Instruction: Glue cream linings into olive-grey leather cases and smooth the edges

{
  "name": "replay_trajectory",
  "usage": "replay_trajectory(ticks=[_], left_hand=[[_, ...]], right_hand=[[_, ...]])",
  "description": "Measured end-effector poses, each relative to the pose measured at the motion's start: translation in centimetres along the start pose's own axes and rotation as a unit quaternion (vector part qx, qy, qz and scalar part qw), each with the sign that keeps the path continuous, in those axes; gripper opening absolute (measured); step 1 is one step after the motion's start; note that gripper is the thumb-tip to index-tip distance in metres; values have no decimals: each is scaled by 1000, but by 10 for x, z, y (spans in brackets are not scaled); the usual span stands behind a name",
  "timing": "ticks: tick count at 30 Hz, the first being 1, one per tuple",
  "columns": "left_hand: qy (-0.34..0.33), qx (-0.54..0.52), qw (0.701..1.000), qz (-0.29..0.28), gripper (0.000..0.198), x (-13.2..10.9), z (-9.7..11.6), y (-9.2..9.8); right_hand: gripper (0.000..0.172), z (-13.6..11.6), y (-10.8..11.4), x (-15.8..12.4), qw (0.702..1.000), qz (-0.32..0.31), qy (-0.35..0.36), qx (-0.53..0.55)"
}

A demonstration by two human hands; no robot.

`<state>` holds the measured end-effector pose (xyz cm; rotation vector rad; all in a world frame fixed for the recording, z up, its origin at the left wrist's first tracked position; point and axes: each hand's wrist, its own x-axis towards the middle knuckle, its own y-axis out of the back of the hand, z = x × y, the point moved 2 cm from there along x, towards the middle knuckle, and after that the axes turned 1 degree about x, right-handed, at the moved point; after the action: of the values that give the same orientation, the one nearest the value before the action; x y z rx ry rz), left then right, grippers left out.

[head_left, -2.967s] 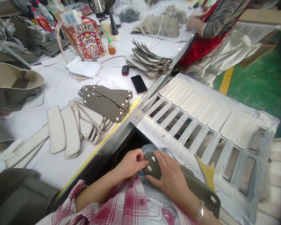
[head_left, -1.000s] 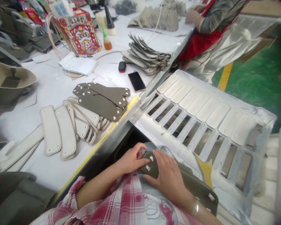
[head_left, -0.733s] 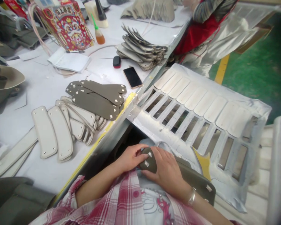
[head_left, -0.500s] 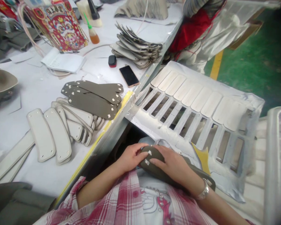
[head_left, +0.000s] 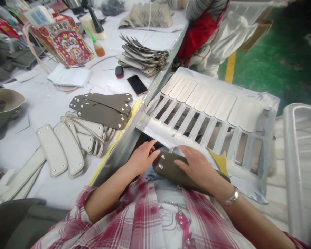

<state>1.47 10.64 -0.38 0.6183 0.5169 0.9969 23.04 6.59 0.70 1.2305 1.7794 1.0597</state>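
A dark olive curved panel [head_left: 168, 171] lies across my lap, with two small white patches near its left end. My right hand [head_left: 198, 166] grips it from above, thumb on the top face and fingers over the far edge. Just off the panel's left end is my left hand [head_left: 142, 157], its index finger and thumb apart and the other fingers partly hidden. On the table to the left, several similar olive panels [head_left: 102, 110] with white patches overlap in a pile. Below that pile are pale grey curved panels [head_left: 52, 150] with metal studs at their ends.
Right of my lap lies a white slotted frame [head_left: 197, 114] with a yellow scrap [head_left: 220, 160] on it. A phone [head_left: 137, 84], a stack of panels [head_left: 145, 57], a notebook [head_left: 69, 74] and a glue bottle [head_left: 97, 46] are on the table. Another person's sleeve [head_left: 202, 8] shows at the back.
My left hand has come away from the panel's end, up and to the left. My right hand still holds the panel. The whole view has shifted slightly.
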Motion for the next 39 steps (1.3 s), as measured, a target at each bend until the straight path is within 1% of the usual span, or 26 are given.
replay_trajectory(ticks=[1, 2, 3, 4, 6, 8, 10, 13, 16, 19, 21, 23, 24, 26, 27, 29, 30, 32, 34, 35, 36, 38, 39], left_hand=[[-29, 27, 999, 26, 41, 2, 10, 2], [-67, 49, 996, 39, 39, 5, 20, 0], [-110, 70, 991, 37, 37, 8, 32, -5], [-152, 95, 984, 23, 37, 10, 43, -13], [-210, 158, 965, -26, 39, 15, 59, -35], [-226, 230, 944, -69, 43, 17, 68, -56], [-222, 289, 927, -87, 43, 19, 70, -70], [-218, 330, 914, -89, 35, 23, 70, -76], [-206, 345, 912, -86, 31, 24, 73, -76], [-200, 352, 910, -84, 33, 19, 78, -76], [-211, 348, 910, -82, 41, 13, 79, -75], [-232, 344, 906, -82, 61, 6, 80, -74], [-242, 345, 903, -82, 73, 3, 79, -73], [-253, 352, 897, -87, 92, -1, 78, -74], [-252, 353, 896, -93, 97, -1, 77, -75], [-248, 341, 901, -104, 98, 2, 78, -77], [-244, 332, 905, -105, 96, 4, 79, -78], [-233, 319, 914, -97, 91, 7, 82, -77], [-218, 317, 918, -96, 86, 4, 86, -74], [-211, 318, 919, -102, 85, 1, 88, -72], [-206, 315, 918, -122, 86, -2, 88, -71], [-214, 299, 917, -157, 97, -4, 84, -71], [-221, 285, 918, -165, 102, -1, 81, -70]], right_hand=[[44, 11, 5, -9, 999, 22, -23, -21], [43, 22, 10, -18, 997, 38, -52, -41], [43, 32, 12, -27, 994, 46, -81, -62], [43, 40, 13, -35, 990, 45, -106, -82], [42, 51, 9, -48, 983, 15, -147, -109], [44, 55, 1, -55, 976, -23, -179, -120], [50, 54, -5, -56, 970, -38, -203, -131], [54, 53, -7, -54, 964, -24, -216, -155], [53, 54, -3, -56, 962, -11, -227, -148], [48, 51, 4, -63, 967, 6, -211, -144], [42, 46, 9, -65, 969, 34, -184, -164], [35, 37, 12, -64, 968, 64, -156, -185], [33, 33, 11, -62, 969, 66, -150, -184], [35, 26, 6, -56, 975, 42, -146, -162], [38, 23, 3, -52, 978, 21, -147, -146], [43, 19, -2, -43, 981, -11, -147, -126], [44, 17, -3, -40, 982, -17, -142, -124], [40, 12, 0, -37, 983, -16, -130, -130], [34, 3, 4, -42, 984, -4, -101, -147], [32, -1, 5, -47, 984, 8, -79, -159], [32, -2, 3, -52, 983, 19, -53, -172], [38, 4, -4, -58, 976, 78, -4, -204], [40, 12, -8, -57, 973, 116, 21, -197]])
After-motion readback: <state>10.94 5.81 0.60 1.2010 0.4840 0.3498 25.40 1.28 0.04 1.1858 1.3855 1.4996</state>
